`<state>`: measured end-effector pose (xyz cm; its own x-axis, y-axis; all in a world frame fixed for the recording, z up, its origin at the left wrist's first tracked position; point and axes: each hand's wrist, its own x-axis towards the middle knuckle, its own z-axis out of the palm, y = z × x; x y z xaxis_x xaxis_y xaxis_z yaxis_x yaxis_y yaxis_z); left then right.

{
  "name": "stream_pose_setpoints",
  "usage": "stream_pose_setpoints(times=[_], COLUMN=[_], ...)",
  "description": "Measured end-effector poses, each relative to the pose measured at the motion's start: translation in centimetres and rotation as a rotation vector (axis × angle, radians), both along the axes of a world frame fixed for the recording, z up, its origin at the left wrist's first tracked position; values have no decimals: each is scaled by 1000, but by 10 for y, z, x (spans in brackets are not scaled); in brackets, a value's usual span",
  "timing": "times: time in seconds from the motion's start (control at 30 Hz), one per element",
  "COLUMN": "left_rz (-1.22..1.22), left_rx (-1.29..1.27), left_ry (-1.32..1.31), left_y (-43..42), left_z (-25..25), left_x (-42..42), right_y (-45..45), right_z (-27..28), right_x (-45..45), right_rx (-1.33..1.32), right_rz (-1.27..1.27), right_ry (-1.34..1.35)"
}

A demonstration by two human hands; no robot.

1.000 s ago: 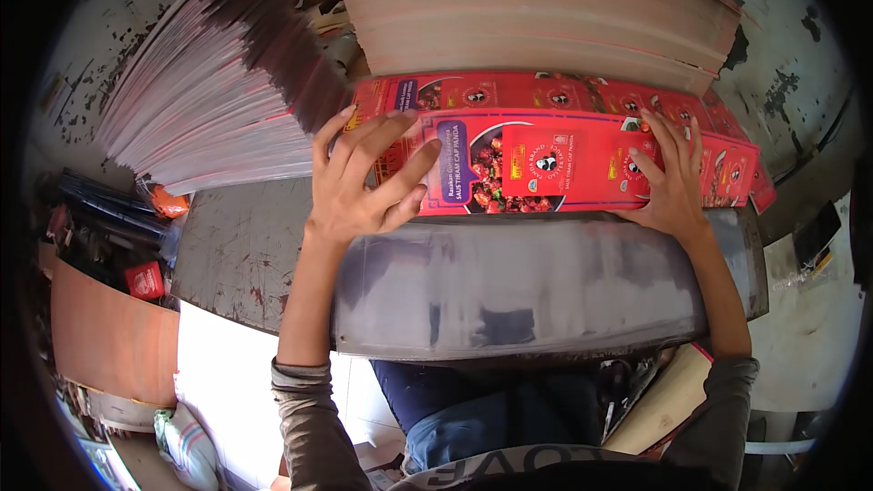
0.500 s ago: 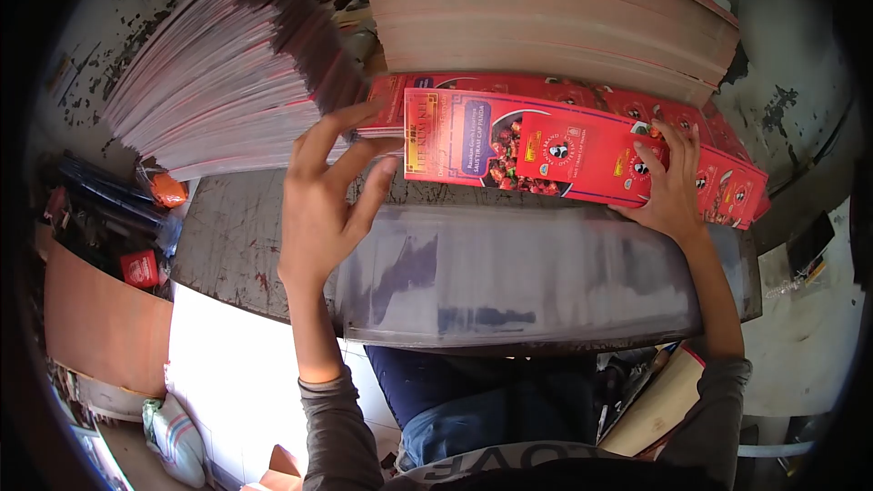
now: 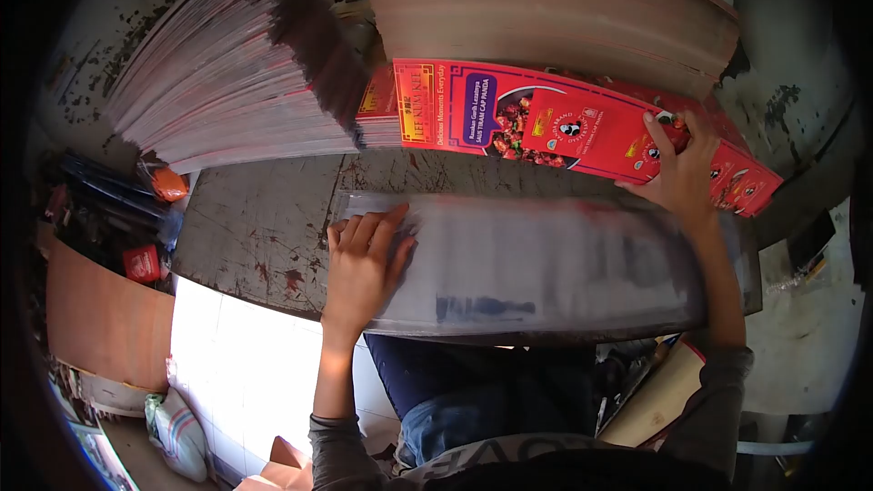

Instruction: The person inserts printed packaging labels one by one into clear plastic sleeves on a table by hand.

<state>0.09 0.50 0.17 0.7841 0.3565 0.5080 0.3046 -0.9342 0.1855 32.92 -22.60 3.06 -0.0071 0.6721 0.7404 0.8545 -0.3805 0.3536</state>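
Observation:
My right hand (image 3: 684,168) grips the right part of a long red printed card strip (image 3: 600,127), thumb at its lower edge and fingers over its face. The strip's left end is tilted up over other red printed strips (image 3: 377,102). My left hand (image 3: 366,259) rests on the left end of a stack of clear plastic sheets (image 3: 546,255) near the table's front edge. Its fingers are bent, and the thumb stands a little apart; nothing is seen lifted in them.
Behind the strips stands a tall stack of card (image 3: 546,18). A slanting, fanned stack of sheets (image 3: 227,82) is at the back left. The scratched table (image 3: 264,227) shows at left. An orange bundle (image 3: 169,184) and a red box (image 3: 142,263) lie further left.
My left hand has let go of the red strip and come down onto the plastic sheets. The strip's left end has swung away from me, with my right hand still on it.

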Motion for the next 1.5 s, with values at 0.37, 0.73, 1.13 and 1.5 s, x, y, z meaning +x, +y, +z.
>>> stream_pose_setpoints(times=[0.37,0.73,1.13,1.5], left_rz=[-70,22,99,10], left_rx=[267,308,8,-83], left_ry=[-136,-149,-172,-220], left_y=[-10,-9,-3,-8], left_z=[-1,-3,-18,-5], left_x=[-5,-8,-11,-3], right_y=[29,120,177,203], right_z=[63,84,94,101], right_x=[-49,-149,-210,-208], right_rx=[-176,126,411,431], right_rz=[105,453,548,461], right_ry=[45,303,267,123])
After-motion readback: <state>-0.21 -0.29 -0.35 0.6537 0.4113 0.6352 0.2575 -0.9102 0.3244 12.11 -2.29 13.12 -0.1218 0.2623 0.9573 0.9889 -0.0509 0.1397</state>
